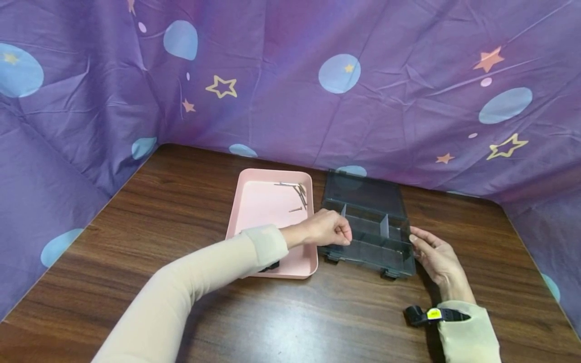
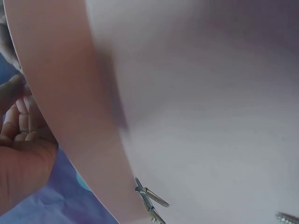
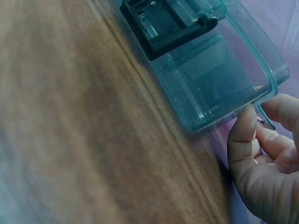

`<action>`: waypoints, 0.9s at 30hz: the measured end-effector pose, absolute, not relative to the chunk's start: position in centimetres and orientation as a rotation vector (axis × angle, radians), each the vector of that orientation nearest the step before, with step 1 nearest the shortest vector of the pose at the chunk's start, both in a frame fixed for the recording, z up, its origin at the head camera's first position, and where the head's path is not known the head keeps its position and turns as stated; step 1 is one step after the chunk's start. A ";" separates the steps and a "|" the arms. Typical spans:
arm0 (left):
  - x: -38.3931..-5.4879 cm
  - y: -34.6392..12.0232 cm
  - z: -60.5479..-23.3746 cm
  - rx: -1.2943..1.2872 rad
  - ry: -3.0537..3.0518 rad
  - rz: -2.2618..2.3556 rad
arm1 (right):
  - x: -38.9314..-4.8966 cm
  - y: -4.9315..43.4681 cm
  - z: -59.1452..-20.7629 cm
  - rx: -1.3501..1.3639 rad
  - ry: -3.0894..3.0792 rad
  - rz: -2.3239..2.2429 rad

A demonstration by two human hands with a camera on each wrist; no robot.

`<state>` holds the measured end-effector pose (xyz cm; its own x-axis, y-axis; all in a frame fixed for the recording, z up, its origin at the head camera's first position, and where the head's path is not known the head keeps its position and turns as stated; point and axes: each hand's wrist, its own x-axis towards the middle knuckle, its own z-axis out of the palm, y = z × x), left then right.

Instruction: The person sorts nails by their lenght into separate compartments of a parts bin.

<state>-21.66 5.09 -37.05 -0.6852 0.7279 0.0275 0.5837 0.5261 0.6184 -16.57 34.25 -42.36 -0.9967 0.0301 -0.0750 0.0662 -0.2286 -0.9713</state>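
Observation:
My left hand hovers over the left part of a dark see-through compartment box, fingers curled in. Its fingertips face down, and whether a small thing sits between them is hidden. In the left wrist view this hand shows beyond the tray's wall. My right hand grips the right side of the box, and in the right wrist view the thumb presses near the rim. Several metal screws lie in the pink tray, mostly near its far right corner.
The box's lid is swung back toward the purple star-patterned cloth. Upright dividers split the box's far row. Box and tray stand side by side on the brown wooden table, and the left forearm crosses the tray.

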 end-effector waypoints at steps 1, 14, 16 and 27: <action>-21.7 5.0 -37.1 1.107 2.533 0.908 | -16.6 34.2 -42.4 0.123 1.933 -2.442; -22.6 3.1 -35.6 1.011 2.466 1.141 | -16.6 34.5 -42.3 0.100 1.922 -2.441; -23.0 2.5 -35.3 0.979 2.473 1.176 | -16.7 34.5 -42.3 0.107 1.924 -2.436; -26.4 -1.8 -35.4 0.627 2.659 1.463 | -16.8 34.5 -42.4 0.139 1.936 -2.415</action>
